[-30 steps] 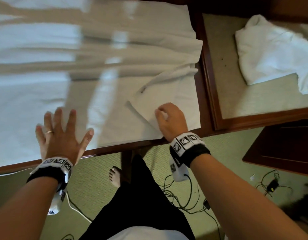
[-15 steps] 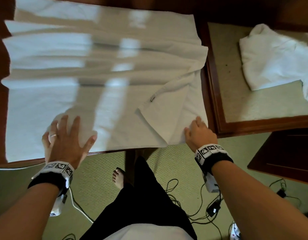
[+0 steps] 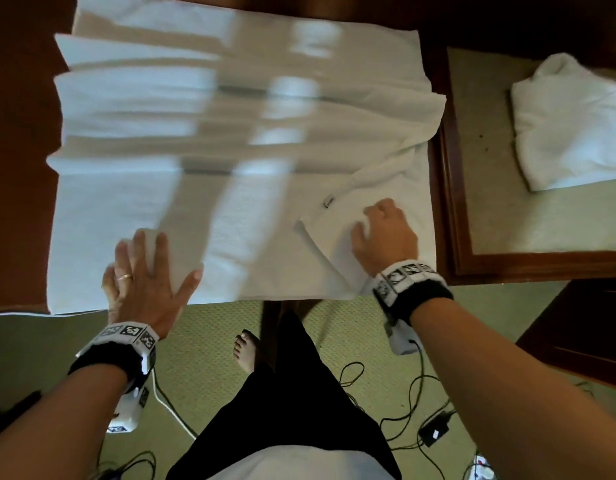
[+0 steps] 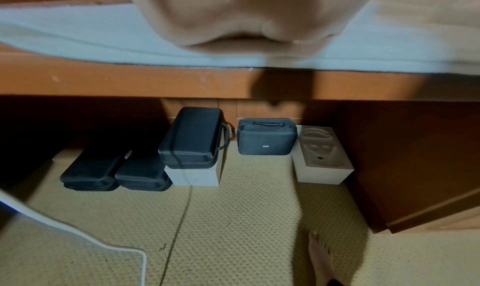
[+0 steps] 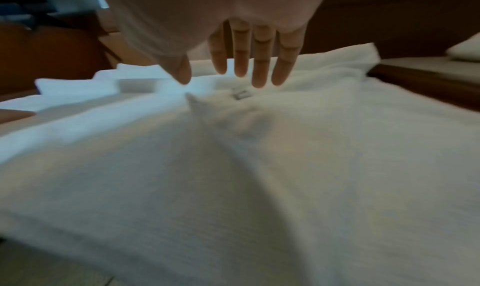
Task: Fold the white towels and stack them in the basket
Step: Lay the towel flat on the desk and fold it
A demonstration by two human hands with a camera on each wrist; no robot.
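Dark wood table (image 3: 19, 140) on green carpet (image 3: 209, 344).
Black cases (image 4: 191, 135) underneath; cables (image 3: 396, 403) trail across the floor.

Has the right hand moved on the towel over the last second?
Yes. The right hand went from the folded flap to the towel's near right corner half a second ago, and now lies back on the flap, nearer its label.
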